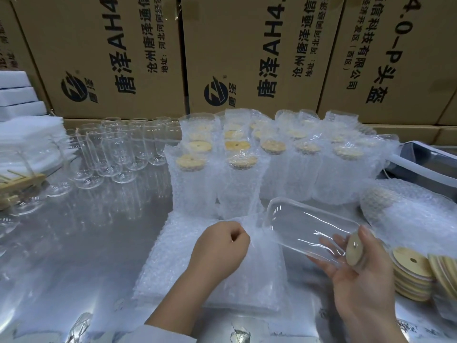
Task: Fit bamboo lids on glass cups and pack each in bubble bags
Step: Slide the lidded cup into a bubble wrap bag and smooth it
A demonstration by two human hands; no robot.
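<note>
The right hand point(356, 280) cradles a glass cup point(309, 229) on its side above the counter point(86, 243). Its fingers curl under the glass and the thumb lies by the bamboo lid point(354, 248), which is already fitted. The cup's long axis runs from the lid at the palm up and leftward, so the closed base leads. The left hand point(222, 246) is closed in a pinch on the upper edge of the top bubble bag point(257, 263), just beside that base. Whether the mouth is parted is unclear. The base probably has to swing down and left into that pinched edge, with the left hand holding the mouth open.
</note>
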